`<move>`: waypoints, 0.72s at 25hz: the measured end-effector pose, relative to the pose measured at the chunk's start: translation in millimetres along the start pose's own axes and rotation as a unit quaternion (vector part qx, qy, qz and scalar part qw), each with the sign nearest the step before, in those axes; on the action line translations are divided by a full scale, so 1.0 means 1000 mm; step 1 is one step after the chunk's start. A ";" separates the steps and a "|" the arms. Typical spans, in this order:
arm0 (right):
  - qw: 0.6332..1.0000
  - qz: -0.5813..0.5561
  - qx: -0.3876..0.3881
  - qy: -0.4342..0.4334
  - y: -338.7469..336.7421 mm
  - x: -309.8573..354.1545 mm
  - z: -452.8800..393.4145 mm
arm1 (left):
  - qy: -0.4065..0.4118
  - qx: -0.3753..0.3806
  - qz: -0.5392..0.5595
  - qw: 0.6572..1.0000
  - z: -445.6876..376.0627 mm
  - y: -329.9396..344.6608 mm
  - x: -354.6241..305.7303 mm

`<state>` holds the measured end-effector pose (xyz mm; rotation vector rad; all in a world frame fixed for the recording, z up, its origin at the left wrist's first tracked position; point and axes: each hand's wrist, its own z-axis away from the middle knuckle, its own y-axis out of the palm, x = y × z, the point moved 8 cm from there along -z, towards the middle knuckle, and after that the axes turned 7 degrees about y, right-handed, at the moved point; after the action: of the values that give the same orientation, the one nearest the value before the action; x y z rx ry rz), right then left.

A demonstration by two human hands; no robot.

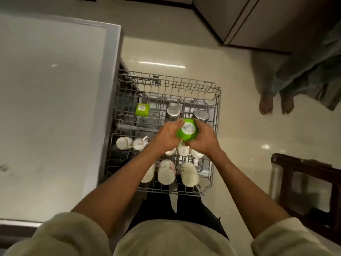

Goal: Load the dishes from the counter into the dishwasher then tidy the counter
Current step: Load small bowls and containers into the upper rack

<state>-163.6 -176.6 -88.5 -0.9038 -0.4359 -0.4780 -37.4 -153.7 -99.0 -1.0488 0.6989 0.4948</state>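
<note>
Pale, glossy counter (51, 108) on the left, bare and catching the ceiling light, and a shiny cream floor (230, 126) to the right. A dark wooden chair (304, 182) cuts in at the right edge, and a second person's bare feet (275, 106) stand at upper right beside grey cabinets (258, 21).

The dishwasher rack (212, 93) is pulled out below the counter edge. The machine's body sits hidden under the counter, and a cup under the left wrist is mostly covered; what lies on the lower level looks like a tray, but that's dim.

Both hands are on a green bowl (187, 131), upside down, white label on its base, held over the rack's middle. Left hand (168, 135) grips its left side, right hand (202, 140) wraps the right side.
</note>
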 end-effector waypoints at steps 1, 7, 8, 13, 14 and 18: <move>1.000 -0.011 -0.006 0.018 -0.005 -0.009 -0.011 | -0.001 0.005 -0.006 1.000 -0.013 0.003 -0.001; 0.997 -0.020 -0.024 0.073 -0.023 -0.051 -0.082 | -0.065 0.012 0.002 0.998 -0.087 0.033 0.012; 0.997 -0.022 -0.028 0.075 -0.024 -0.057 -0.093 | -0.082 0.012 0.007 0.997 -0.098 0.036 0.015; 0.994 -0.020 -0.046 0.093 -0.012 -0.084 -0.152 | -0.112 0.023 0.018 0.993 -0.143 0.049 0.030; 0.994 -0.013 -0.048 0.097 -0.007 -0.089 -0.162 | -0.114 0.028 0.024 0.993 -0.148 0.051 0.032; 0.992 0.007 -0.024 0.123 0.007 -0.099 -0.186 | -0.117 0.055 0.058 0.990 -0.163 0.062 0.041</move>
<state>-211.1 -304.9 -248.7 -0.8816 -0.1944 -0.5808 -96.7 -273.0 -218.5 -0.8338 0.5730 0.6615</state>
